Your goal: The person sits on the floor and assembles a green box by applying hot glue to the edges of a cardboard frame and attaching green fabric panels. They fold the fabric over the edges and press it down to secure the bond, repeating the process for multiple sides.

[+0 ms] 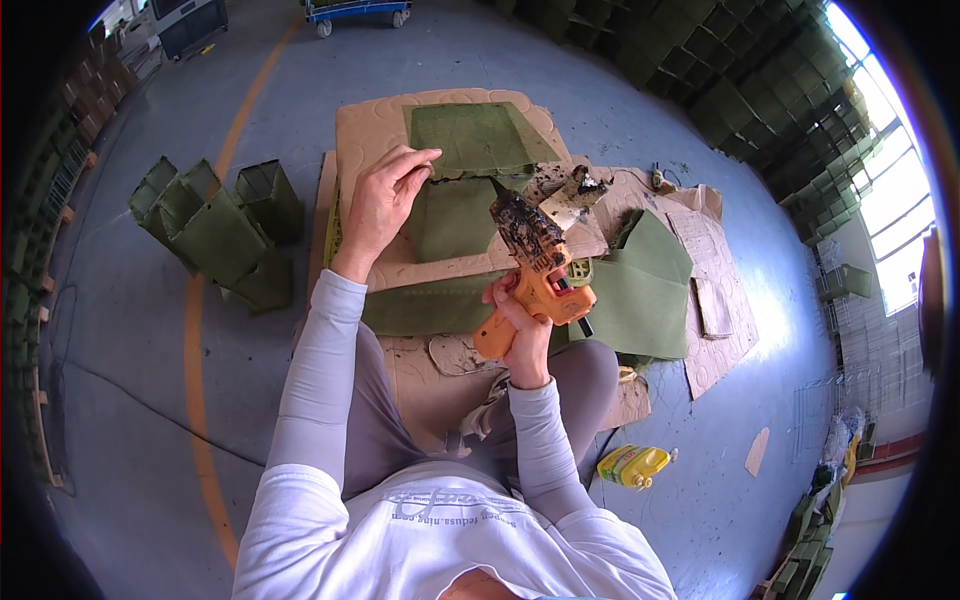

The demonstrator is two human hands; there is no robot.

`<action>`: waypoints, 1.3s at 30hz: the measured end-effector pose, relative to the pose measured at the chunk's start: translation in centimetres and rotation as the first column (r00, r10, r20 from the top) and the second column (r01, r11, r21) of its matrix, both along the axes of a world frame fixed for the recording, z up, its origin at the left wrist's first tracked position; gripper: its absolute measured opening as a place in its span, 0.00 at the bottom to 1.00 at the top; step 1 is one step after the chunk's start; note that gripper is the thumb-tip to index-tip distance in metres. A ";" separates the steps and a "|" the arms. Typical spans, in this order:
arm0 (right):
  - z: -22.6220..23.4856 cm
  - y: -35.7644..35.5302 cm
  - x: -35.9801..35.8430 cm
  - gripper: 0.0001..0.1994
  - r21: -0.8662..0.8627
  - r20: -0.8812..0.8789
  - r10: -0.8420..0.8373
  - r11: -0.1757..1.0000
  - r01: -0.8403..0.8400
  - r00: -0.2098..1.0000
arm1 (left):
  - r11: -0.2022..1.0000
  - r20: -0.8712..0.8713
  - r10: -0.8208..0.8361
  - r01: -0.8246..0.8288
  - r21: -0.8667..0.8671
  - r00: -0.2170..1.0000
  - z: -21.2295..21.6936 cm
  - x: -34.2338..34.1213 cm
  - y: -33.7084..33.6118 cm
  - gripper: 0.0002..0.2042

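Note:
In my right hand [522, 325] is an orange glue gun [548, 290], its front half caked in black residue. Its dark nozzle points up and left at the seam of a green sheet [470, 137]. My left hand [385, 205] is at the left end of that seam, with thumb and forefinger pinched at the sheet's edge. The exact grip of the fingertips is partly hidden. Below the seam lies another green piece [455, 220]; both rest on a padded tan board [370, 125]. A black-smeared cardboard scrap [575, 198] lies just beyond the gun.
Folded green boxes [215, 225] stand on the floor at left. More green sheets [640, 290] lie on cardboard [735, 310] at right. A yellow jug [633, 466] is near my right elbow. Green boxes are stacked far right [700, 70]; a blue cart [355, 12] stands behind.

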State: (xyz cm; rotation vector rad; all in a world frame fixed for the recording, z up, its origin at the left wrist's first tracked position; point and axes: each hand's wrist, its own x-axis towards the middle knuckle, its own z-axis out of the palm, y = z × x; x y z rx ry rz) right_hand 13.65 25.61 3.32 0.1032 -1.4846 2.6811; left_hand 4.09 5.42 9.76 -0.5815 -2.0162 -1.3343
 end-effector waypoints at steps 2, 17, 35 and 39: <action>0.3 0.0 0.1 0.09 -0.002 0.005 -0.015 1.000 0.015 1.000 | 1.000 -0.003 -0.001 0.001 -0.002 1.000 -0.1 -0.1 0.0 0.10; -0.3 1.5 -0.7 0.11 -0.045 -0.006 -0.089 0.995 0.089 0.996 | 1.000 0.011 0.007 -0.007 0.001 1.000 -0.3 -0.2 -0.1 0.10; 0.1 2.6 -1.6 0.12 -0.101 -0.002 -0.190 0.977 0.188 0.982 | 1.000 -0.002 0.014 -0.014 -0.002 1.000 -0.3 -0.1 -0.2 0.10; -0.1 2.5 -1.4 0.12 -0.106 -0.009 -0.171 0.980 0.169 0.985 | 1.000 -0.003 0.012 -0.012 -0.008 1.000 -0.4 -0.2 -0.2 0.10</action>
